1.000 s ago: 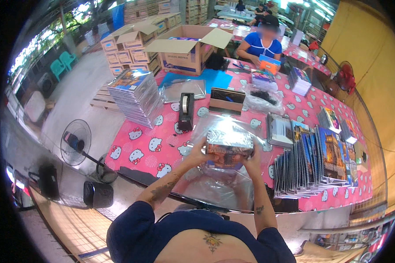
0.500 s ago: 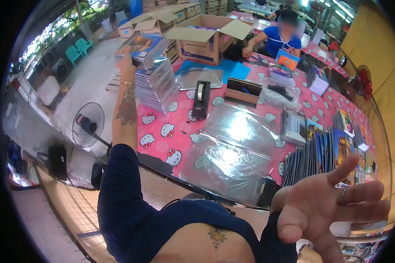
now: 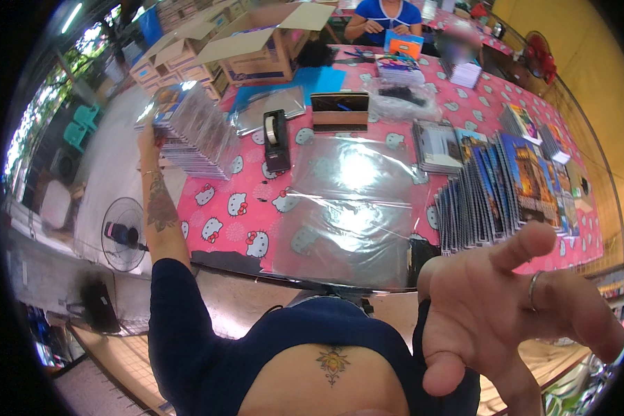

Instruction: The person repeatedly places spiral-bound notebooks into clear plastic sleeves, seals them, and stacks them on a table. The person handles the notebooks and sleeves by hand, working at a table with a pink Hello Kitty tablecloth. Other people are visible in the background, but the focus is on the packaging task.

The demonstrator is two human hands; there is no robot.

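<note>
At the left table edge, my left hand (image 3: 148, 144) touches the near left side of a tall stack of notebooks in clear plastic sleeves (image 3: 200, 139). Its fingers are small and partly hidden there, so their grip does not show. My right hand (image 3: 496, 312) is raised close to the camera at the lower right, palm showing, fingers spread, a ring on one finger, and nothing in it. Beyond it a fanned row of spiral notebooks (image 3: 475, 197) leans on the table. Clear plastic sleeves (image 3: 353, 208) lie flat in front of me.
A black tape dispenser (image 3: 276, 142) and an open brown box (image 3: 340, 121) stand mid-table. Behind are blue sheets (image 3: 326, 81), a large open carton (image 3: 260, 59) and bagged black pieces (image 3: 403, 97). Across the table sits a person in blue (image 3: 387, 17). A fan (image 3: 123, 232) stands at the left.
My left hand has slid from the stack's top notebook down to its near left side. My right hand stays raised and spread, its fingers slightly more bent. The view has shifted right.
</note>
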